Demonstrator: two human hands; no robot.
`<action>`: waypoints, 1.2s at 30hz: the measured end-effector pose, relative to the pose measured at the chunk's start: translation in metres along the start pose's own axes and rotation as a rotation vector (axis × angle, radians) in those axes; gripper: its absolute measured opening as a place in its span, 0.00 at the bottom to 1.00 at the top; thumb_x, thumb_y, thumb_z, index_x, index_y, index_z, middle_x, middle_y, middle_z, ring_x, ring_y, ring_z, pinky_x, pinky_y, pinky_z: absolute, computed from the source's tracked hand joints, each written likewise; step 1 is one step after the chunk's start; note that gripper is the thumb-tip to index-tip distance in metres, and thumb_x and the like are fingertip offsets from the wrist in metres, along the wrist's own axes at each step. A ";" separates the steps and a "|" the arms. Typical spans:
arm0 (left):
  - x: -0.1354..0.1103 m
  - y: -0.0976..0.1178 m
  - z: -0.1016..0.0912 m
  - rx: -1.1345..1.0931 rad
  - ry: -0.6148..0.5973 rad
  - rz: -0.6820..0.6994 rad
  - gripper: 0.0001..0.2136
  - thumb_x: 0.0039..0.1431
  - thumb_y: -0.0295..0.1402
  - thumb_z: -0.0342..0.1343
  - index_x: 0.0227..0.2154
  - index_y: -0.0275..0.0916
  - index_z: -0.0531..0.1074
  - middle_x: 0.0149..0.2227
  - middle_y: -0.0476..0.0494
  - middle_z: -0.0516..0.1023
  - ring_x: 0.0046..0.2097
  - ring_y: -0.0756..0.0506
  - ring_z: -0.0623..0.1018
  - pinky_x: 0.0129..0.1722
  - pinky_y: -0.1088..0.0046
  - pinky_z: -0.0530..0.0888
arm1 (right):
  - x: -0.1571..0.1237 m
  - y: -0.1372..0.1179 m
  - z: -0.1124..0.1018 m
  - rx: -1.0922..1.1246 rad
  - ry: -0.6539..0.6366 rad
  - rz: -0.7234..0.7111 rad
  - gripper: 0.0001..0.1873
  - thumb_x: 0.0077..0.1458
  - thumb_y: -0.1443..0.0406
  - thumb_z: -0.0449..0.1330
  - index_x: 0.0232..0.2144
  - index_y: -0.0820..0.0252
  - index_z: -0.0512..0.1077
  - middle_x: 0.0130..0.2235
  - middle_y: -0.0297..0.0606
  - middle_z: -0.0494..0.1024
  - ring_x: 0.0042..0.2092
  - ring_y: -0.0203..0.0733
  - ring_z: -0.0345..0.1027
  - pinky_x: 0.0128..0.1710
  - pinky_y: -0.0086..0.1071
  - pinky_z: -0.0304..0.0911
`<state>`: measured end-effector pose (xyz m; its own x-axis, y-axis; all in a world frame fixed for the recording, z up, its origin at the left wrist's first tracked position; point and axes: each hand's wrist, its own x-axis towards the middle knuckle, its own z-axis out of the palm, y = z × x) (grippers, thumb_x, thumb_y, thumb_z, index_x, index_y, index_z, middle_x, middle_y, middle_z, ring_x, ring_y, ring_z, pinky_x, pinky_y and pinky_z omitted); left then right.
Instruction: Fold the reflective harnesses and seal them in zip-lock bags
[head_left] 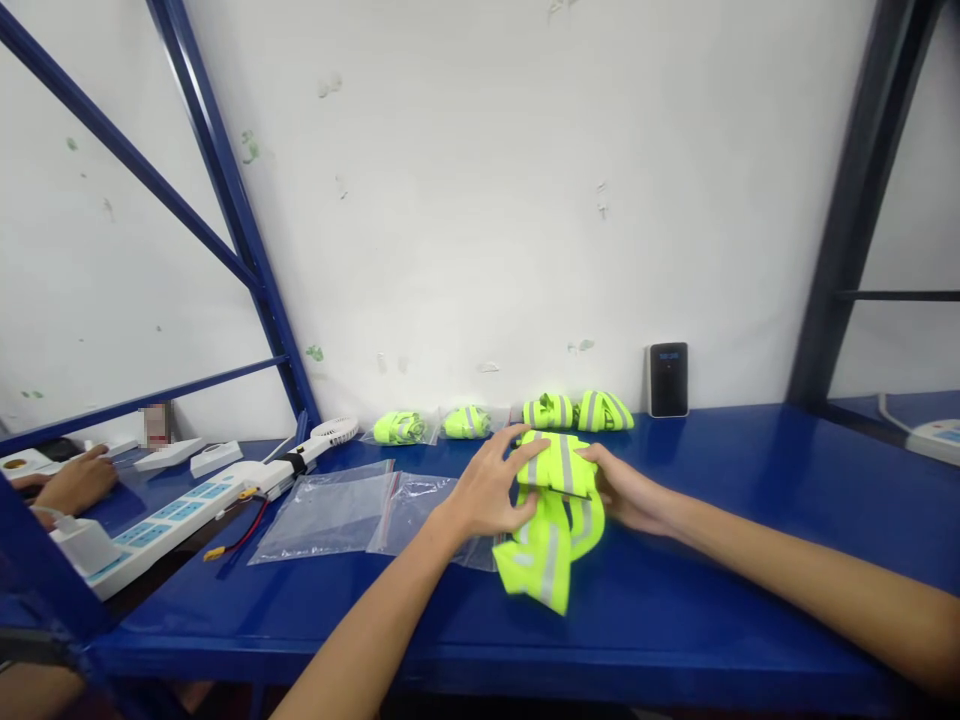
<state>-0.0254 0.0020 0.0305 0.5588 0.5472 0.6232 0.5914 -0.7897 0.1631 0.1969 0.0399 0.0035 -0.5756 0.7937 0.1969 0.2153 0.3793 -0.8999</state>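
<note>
Between my two hands is a neon-yellow reflective strap [555,465] with silver stripes, partly folded over, its loose end hanging down toward the table's front. My left hand [491,485] grips the folded part from the left, thumb low and fingers over the top. On the other side my right hand [622,488] holds its right edge, with some fingers hidden behind the fabric. Beneath and left of my left forearm lie flat clear zip bags [326,510]. Behind my hands sit two unbagged-looking yellow rolls [551,410] and two rolls in clear bags [466,421].
A white power strip [169,520] runs along the left, near a red-black cable with yellow connectors [244,530] and a white handheld fan [334,432]. A black-fronted device [667,380] stands against the wall. Blue frame posts [232,200] rise at left; another person's hand [79,483] is beyond them.
</note>
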 end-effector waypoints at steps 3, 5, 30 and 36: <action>0.003 0.009 0.004 -0.091 0.068 -0.049 0.22 0.47 0.29 0.57 0.49 0.41 0.67 0.58 0.35 0.61 0.60 0.36 0.64 0.58 0.59 0.64 | -0.003 -0.003 -0.002 0.105 -0.003 0.081 0.24 0.61 0.50 0.41 0.38 0.55 0.72 0.27 0.39 0.76 0.29 0.47 0.71 0.27 0.37 0.65; 0.007 0.013 0.007 -0.215 0.119 -0.120 0.14 0.49 0.31 0.58 0.41 0.38 0.69 0.52 0.36 0.67 0.53 0.38 0.69 0.53 0.62 0.68 | -0.002 -0.004 -0.007 0.075 0.040 0.028 0.23 0.61 0.50 0.44 0.38 0.56 0.72 0.29 0.39 0.77 0.32 0.48 0.72 0.30 0.38 0.67; 0.002 0.002 0.010 -0.644 0.318 -0.403 0.29 0.60 0.46 0.51 0.61 0.39 0.59 0.56 0.38 0.71 0.55 0.39 0.71 0.50 0.65 0.69 | -0.009 -0.020 -0.009 -0.233 0.305 -0.277 0.11 0.51 0.65 0.60 0.38 0.62 0.72 0.36 0.40 0.80 0.37 0.49 0.73 0.36 0.37 0.69; 0.000 0.010 0.009 -0.412 0.077 -0.306 0.19 0.60 0.41 0.53 0.52 0.39 0.67 0.47 0.41 0.76 0.46 0.42 0.74 0.47 0.68 0.69 | -0.008 -0.018 -0.008 -0.045 0.063 -0.141 0.16 0.45 0.63 0.67 0.39 0.63 0.73 0.37 0.40 0.79 0.40 0.50 0.73 0.41 0.41 0.68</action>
<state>-0.0144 -0.0031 0.0248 0.3426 0.7601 0.5522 0.4343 -0.6493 0.6243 0.2037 0.0306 0.0210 -0.5525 0.7589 0.3448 0.1719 0.5085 -0.8437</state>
